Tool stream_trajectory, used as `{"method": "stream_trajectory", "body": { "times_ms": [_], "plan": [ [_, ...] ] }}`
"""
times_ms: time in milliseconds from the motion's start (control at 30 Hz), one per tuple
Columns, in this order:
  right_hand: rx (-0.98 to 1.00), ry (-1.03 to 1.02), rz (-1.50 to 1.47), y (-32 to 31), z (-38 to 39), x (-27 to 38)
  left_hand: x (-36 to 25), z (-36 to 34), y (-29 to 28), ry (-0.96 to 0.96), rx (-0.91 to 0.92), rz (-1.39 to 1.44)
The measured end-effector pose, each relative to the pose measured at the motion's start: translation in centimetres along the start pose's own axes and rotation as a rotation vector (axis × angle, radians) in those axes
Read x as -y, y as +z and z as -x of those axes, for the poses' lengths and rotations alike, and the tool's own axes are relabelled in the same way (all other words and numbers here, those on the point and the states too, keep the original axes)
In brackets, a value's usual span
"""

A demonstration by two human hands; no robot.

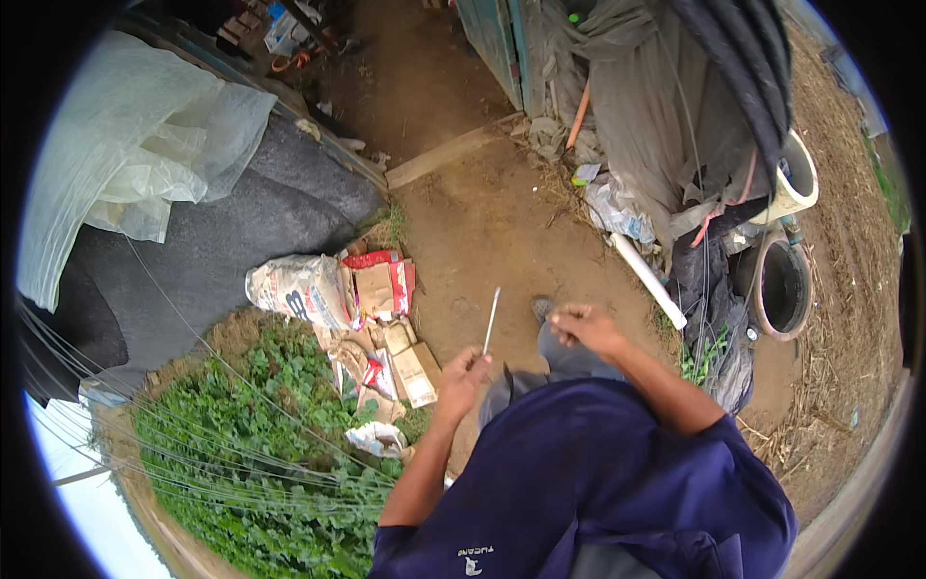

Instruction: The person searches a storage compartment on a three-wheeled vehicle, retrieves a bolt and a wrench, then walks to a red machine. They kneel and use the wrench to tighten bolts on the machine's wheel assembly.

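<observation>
Stood on bare dirt ground [482, 222]. Left hand [465, 372] pinched a thin pale rod [491, 320] at its lower end, rod pointing up and away over the ground. Right hand [582, 323] curled loosely just beside, whether clasped on anything could not be told. Flattened cardboard boxes [400, 362] and a sack [297, 288] lay at the ground's left edge by the green plants [260, 454]. Probably best gripped firmly and low, kept clear of the white pipe [648, 280].

Pale thin rod [491, 320], navy shirt [598, 473]
</observation>
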State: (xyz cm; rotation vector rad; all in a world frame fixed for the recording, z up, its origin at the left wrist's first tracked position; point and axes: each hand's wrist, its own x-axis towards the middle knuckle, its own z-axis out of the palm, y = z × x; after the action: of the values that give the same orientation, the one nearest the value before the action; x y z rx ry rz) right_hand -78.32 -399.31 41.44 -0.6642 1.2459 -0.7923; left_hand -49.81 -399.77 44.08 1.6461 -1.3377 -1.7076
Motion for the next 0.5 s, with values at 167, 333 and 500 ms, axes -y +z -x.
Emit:
{"method": "stream_trajectory", "body": {
  "times_ms": [167,333,500],
  "plan": [
    [0.205,0.103,-0.144,3.2,-19.3,15.0,-9.3,-15.1,-8.8,0.242,-0.133,-0.017],
    [0.202,-0.011,-0.222,5.1,-39.3,27.1,-20.0,-35.3,-15.9,0.353,-0.249,-0.144],
    [0.121,0.053,-0.372,4.6,-57.6,38.4,-30.0,-55.5,-24.1,0.135,-0.221,0.141]
  ]
}}
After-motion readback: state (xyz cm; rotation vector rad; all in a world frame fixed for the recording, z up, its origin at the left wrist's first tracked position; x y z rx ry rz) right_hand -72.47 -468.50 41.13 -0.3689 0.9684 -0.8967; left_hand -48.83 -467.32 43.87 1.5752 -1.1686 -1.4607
